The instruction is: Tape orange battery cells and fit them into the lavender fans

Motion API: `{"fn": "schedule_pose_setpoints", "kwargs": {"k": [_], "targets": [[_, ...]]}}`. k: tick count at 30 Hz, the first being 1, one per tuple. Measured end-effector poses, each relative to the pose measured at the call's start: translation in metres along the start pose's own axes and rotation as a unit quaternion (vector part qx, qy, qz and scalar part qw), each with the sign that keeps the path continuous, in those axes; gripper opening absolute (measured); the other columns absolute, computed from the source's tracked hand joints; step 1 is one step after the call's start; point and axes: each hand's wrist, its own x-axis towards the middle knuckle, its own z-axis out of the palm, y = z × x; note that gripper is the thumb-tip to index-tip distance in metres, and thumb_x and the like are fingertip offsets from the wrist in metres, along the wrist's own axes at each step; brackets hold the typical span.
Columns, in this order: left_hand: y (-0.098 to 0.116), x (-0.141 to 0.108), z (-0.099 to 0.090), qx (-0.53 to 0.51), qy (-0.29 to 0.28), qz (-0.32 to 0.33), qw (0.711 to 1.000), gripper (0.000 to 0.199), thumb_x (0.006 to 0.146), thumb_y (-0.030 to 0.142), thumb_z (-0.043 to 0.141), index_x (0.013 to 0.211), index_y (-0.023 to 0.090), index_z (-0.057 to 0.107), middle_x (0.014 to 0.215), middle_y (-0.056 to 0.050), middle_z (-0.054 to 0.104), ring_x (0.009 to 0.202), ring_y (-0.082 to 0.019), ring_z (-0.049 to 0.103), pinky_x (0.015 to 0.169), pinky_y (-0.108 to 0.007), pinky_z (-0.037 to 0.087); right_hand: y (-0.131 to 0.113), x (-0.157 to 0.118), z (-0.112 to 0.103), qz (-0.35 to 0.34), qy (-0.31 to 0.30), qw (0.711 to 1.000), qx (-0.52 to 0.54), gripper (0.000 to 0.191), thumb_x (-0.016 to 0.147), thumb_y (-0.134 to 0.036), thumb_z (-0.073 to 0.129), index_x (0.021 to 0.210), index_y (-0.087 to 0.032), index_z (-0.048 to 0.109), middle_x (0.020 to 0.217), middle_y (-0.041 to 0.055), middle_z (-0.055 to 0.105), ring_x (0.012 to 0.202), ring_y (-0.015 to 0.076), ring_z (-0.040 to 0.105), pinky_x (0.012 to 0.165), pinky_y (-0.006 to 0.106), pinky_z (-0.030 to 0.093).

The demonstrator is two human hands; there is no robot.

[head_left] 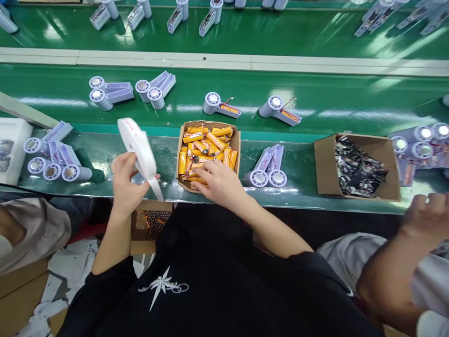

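1. White box [21,152]: contents partly out of view.
2. Left hand [126,183]: gripping white tape roll [135,139], strip dangling.
3. Small carton [238,142] on tabletop [298,180]: heaped orange cells [213,139]; right hand [222,183] over them, fingers touching (grip: cannot tell).
4. Larger carton [328,166]: piled dark flat parts [361,169].

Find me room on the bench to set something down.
Bare bench shows between the two purple casings and the box of black parts, and, narrower, between the left hand and the box of batteries. Crowded: far left, where more casings bunch.
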Motion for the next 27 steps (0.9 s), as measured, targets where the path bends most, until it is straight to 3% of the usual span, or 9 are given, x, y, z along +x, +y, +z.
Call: {"fn": "schedule_pose_setpoints", "kwargs": {"k": [3, 6, 8, 11, 13, 15, 17, 22, 27], "targets": [[0.007, -0.002, 0.015, 0.044, -0.035, 0.059, 0.997, 0.074, 0.082, 0.038, 0.091, 0.15, 0.034, 0.063, 0.14, -0.01, 0.064, 0.139, -0.037, 0.053, 0.109, -0.056, 0.058, 0.008, 0.018, 0.003, 0.021, 0.007, 1.0, -0.013, 0.024, 0.104, -0.033, 0.071, 0.121, -0.019, 0.081, 0.125, 0.018, 0.075, 0.115, 0.0337, 0.063, 0.098, 0.049, 0.049], [0.009, -0.004, 0.023, 0.076, -0.04, 0.092, 0.992, 0.071, 0.083, 0.038, 0.089, 0.149, 0.032, 0.063, 0.134, -0.009, 0.067, 0.137, -0.038, 0.054, 0.12, -0.059, 0.046, 0.018, 0.023, 0.01, 0.045, 0.074, 0.978, 0.189, 0.02, 0.106, -0.038, 0.068, 0.108, -0.022, 0.08, 0.126, 0.0136, 0.076, 0.118, 0.0318, 0.065, 0.107, 0.053, 0.05], [0.009, -0.006, 0.024, 0.094, -0.035, 0.108, 0.989, 0.066, 0.084, 0.038, 0.086, 0.146, 0.03, 0.064, 0.13, -0.009, 0.069, 0.135, -0.038, 0.054, 0.12, -0.059, 0.043, 0.023, 0.022, 0.008, 0.085, 0.126, 0.906, 0.395, 0.032, 0.105, -0.054, 0.066, 0.113, -0.025, 0.076, 0.123, 0.0093, 0.078, 0.115, 0.0284, 0.069, 0.106, 0.051, 0.056], [0.012, -0.009, 0.025, 0.114, -0.023, 0.139, 0.983, 0.06, 0.084, 0.031, 0.081, 0.142, 0.03, 0.064, 0.129, -0.01, 0.069, 0.133, -0.037, 0.053, 0.117, -0.057, 0.044, 0.022, 0.017, -0.003, 0.146, 0.14, 0.75, 0.63, 0.051, 0.103, -0.073, 0.059, 0.127, -0.029, 0.07, 0.116, 0.0055, 0.078, 0.098, 0.0228, 0.074, 0.091, 0.043, 0.065], [0.016, -0.011, 0.026, 0.126, -0.015, 0.158, 0.979, 0.06, 0.083, 0.025, 0.079, 0.141, 0.03, 0.064, 0.129, -0.01, 0.069, 0.133, -0.036, 0.051, 0.116, -0.055, 0.044, 0.017, 0.013, -0.012, 0.152, 0.127, 0.697, 0.69, 0.054, 0.101, -0.074, 0.062, 0.131, -0.029, 0.068, 0.121, 0.0056, 0.078, 0.091, 0.0198, 0.074, 0.084, 0.039, 0.067], [0.022, -0.013, 0.026, 0.142, -0.008, 0.174, 0.974, 0.058, 0.083, 0.02, 0.078, 0.14, 0.029, 0.065, 0.128, -0.01, 0.07, 0.132, -0.036, 0.05, 0.114, -0.054, 0.044, 0.011, 0.008, -0.017, 0.141, 0.118, 0.703, 0.687, 0.054, 0.099, -0.068, 0.072, 0.135, -0.028, 0.067, 0.126, 0.006, 0.077, 0.09, 0.0182, 0.074, 0.085, 0.036, 0.068], [0.029, -0.015, 0.026, 0.161, -0.005, 0.189, 0.969, 0.055, 0.085, 0.019, 0.077, 0.138, 0.028, 0.067, 0.127, -0.011, 0.071, 0.13, -0.036, 0.05, 0.112, -0.053, 0.044, 0.006, 0.003, -0.019, 0.126, 0.119, 0.739, 0.651, 0.057, 0.098, -0.064, 0.076, 0.14, -0.028, 0.065, 0.13, 0.0071, 0.077, 0.099, 0.0199, 0.076, 0.095, 0.038, 0.068], [0.043, -0.021, 0.031, 0.206, -0.013, 0.169, 0.964, 0.05, 0.09, 0.022, 0.078, 0.138, 0.031, 0.069, 0.127, -0.012, 0.072, 0.125, -0.037, 0.051, 0.107, -0.058, 0.045, -0.004, -0.001, -0.015, 0.084, 0.118, 0.819, 0.555, 0.06, 0.107, -0.068, 0.058, 0.152, -0.027, 0.063, 0.146, 0.0106, 0.073, 0.14, 0.0286, 0.068, 0.128, 0.055, 0.05], [0.049, -0.027, 0.038, 0.204, 0.001, 0.164, 0.965, 0.058, 0.09, 0.021, 0.079, 0.144, 0.035, 0.069, 0.128, -0.012, 0.073, 0.118, -0.037, 0.049, 0.105, -0.064, 0.047, 0.003, 0.004, -0.017, 0.073, 0.09, 0.876, 0.469, 0.065, 0.106, -0.075, 0.053, 0.138, -0.022, 0.074, 0.129, 0.0104, 0.08, 0.138, 0.0301, 0.068, 0.127, 0.049, 0.05]]}}
